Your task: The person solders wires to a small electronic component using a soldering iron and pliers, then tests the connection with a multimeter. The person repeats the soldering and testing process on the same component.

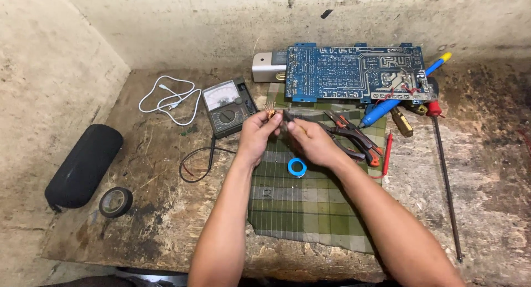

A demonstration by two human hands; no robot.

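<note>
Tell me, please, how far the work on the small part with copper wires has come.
Done: tools are laid out, with the multimeter, pliers and blue circuit board on the bench. In hand: the left hand and right hand hold a small part with copper wires between the fingertips. Left: the blue tape roll lies untouched on the green cloth.

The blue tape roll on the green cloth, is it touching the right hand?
Apart. The head view shows the blue tape roll lying on the green cloth, with cloth visible between it and the right hand.
</note>
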